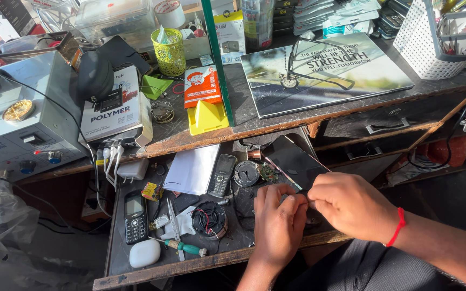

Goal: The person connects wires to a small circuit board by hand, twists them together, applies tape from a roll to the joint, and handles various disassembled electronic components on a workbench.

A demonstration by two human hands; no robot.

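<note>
2 hands work on a dark phone over an open drawer.

The left hand (277, 223) is curled nearly shut, its fingertips pinched at the lower edge of the phone (293, 161), which tilts up and away just beyond both hands. The right hand (350, 206) is bent close, fingers meeting the left at that same edge. Left of the left hand lie a round coil (209, 219), a green-handled screwdriver (185, 248) and a small keypad phone (135, 216).

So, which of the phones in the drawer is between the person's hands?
The large phone with the dark glass screen, tilted up between the left hand and right hand. The two small keypad phones lie apart, untouched.
</note>
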